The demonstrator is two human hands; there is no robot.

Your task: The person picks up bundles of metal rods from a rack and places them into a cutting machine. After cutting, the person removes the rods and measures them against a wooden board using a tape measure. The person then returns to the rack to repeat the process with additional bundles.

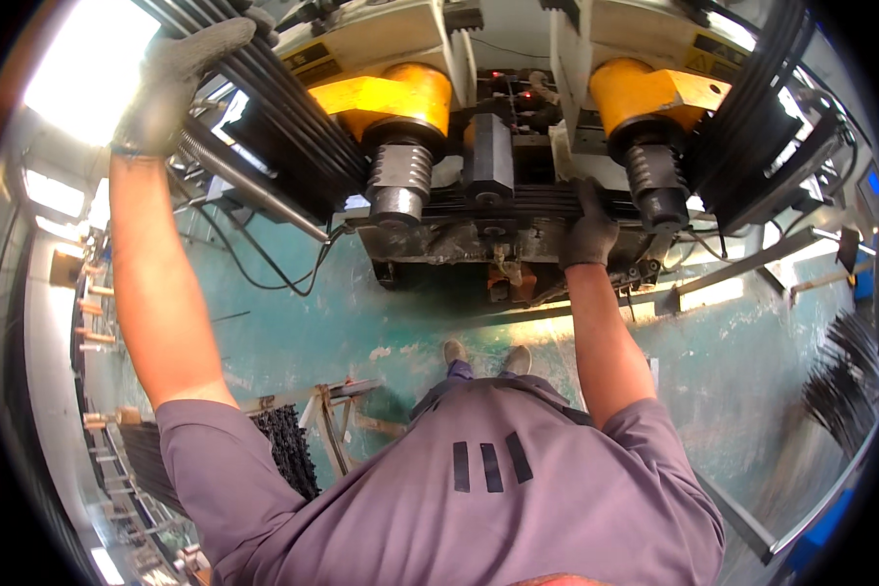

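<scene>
A bundle of long black metal rods [527, 202] runs across the front of a bending machine and turns up at both sides, past two ribbed steel rollers. At the upper left, my left hand [181, 83] in a grey glove is closed around the raised left stretch of rods [288, 107]. Its thumb lies across them, and its fingers show beyond. My right hand [591, 234], in a darker glove, grips the level stretch between the centre block and the right roller [651, 181]. Part of its fingers is hidden. The left roller [400, 186] stands left of the dark centre block [488, 156].
Yellow arms [410, 93] sit above the rollers. A coiled spring [249, 181] and loose black cables [298, 283] hang by the left arm. Bundles of dark rods rest on a stand [327, 420] at lower left and at right [845, 381]. The floor [400, 332] is green and worn.
</scene>
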